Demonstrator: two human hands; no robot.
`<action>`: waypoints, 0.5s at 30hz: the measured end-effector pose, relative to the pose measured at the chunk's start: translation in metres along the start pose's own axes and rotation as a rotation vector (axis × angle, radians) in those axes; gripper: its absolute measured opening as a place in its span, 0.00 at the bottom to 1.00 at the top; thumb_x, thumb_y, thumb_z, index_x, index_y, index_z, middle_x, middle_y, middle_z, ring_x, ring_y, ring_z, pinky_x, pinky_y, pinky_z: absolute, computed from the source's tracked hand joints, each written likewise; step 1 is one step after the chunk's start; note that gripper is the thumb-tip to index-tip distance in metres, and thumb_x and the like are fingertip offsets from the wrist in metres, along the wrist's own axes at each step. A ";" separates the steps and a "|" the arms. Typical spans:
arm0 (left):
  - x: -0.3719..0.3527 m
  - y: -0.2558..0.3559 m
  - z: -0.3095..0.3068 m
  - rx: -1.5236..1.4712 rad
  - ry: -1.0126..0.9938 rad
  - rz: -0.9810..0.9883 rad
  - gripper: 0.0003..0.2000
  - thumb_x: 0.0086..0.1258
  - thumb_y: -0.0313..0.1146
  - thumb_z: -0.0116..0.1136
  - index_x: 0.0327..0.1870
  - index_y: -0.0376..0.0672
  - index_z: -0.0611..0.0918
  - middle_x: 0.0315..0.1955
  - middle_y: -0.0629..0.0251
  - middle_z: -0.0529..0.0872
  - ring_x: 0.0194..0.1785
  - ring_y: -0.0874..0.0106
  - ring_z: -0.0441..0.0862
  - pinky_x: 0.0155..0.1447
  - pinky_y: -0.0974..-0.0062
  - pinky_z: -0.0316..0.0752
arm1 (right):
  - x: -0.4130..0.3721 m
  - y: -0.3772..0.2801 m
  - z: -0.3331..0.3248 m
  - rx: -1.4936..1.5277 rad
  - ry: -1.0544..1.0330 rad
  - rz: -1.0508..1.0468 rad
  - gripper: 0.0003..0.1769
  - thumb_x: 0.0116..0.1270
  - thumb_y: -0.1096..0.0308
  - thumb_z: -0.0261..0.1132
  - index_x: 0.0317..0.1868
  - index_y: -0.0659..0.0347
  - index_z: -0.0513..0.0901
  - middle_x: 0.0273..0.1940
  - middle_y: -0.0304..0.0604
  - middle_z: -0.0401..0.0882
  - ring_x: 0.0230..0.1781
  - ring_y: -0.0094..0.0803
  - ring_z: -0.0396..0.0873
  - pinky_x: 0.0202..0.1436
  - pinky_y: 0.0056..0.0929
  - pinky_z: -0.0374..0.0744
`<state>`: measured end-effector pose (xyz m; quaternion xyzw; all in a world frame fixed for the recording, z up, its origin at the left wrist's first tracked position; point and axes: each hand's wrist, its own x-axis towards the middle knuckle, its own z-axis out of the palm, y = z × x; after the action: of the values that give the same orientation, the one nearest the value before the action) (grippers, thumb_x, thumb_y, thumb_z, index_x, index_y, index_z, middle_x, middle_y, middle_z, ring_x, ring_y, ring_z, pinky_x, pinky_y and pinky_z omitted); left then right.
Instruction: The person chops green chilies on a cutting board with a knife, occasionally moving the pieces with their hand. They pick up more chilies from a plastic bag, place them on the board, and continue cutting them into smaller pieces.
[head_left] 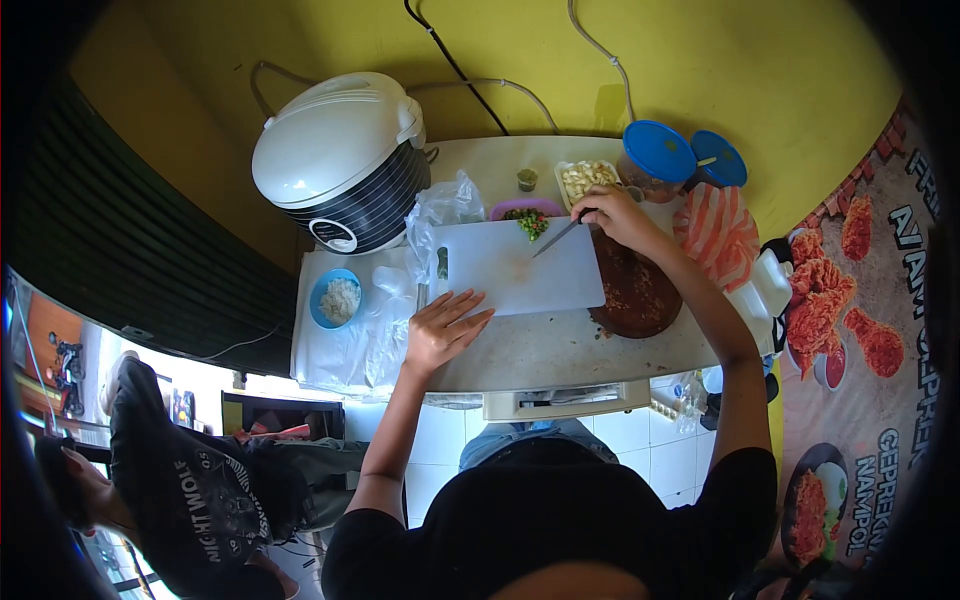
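Observation:
A white cutting board [500, 285] lies on the table, its right part over a round brown wooden board [640, 290]. My left hand [445, 328] rests with fingers stretched out on the board's lower left edge, holding nothing. In my right hand [610, 212] is a knife [560, 238], held by its dark handle above the board's upper right, blade pointing down and left. Chopped green and red pieces [528, 222] sit at the board's top edge, partly over a purple dish [548, 205]. Behind my right hand stands a tray of pale cloves [582, 178].
At the left stand a rice cooker [345, 165] and a blue bowl of rice [338, 300], beside clear plastic bags [390, 320]. Blue-lidded containers [658, 152] and a striped plastic bag [715, 235] are at the right. Another person [200, 480] is at the lower left.

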<state>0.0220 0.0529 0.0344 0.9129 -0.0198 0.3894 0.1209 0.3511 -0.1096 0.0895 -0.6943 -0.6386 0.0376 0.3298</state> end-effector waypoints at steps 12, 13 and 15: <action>0.002 0.002 -0.001 0.005 0.000 0.002 0.11 0.56 0.31 0.74 0.40 0.54 0.91 0.47 0.67 0.90 0.51 0.67 0.88 0.56 0.65 0.84 | 0.047 0.002 0.024 -0.010 -0.007 -0.013 0.09 0.62 0.75 0.67 0.42 0.53 0.86 0.36 0.44 0.78 0.40 0.42 0.77 0.47 0.39 0.75; 0.001 0.002 -0.001 0.005 0.000 0.001 0.11 0.56 0.31 0.74 0.40 0.54 0.91 0.47 0.67 0.90 0.51 0.67 0.88 0.56 0.65 0.84 | 0.039 -0.008 0.021 0.025 -0.034 0.040 0.09 0.63 0.75 0.67 0.44 0.54 0.86 0.36 0.45 0.78 0.38 0.42 0.78 0.45 0.39 0.76; 0.001 0.001 -0.001 0.004 0.002 -0.001 0.11 0.56 0.31 0.74 0.40 0.54 0.91 0.47 0.67 0.90 0.51 0.67 0.88 0.56 0.65 0.84 | 0.020 -0.024 0.030 0.158 -0.003 -0.011 0.09 0.65 0.72 0.67 0.46 0.55 0.86 0.36 0.45 0.77 0.37 0.42 0.79 0.42 0.38 0.77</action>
<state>0.0218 0.0517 0.0358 0.9128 -0.0185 0.3901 0.1191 0.3201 -0.0803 0.0856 -0.6625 -0.6379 0.0869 0.3829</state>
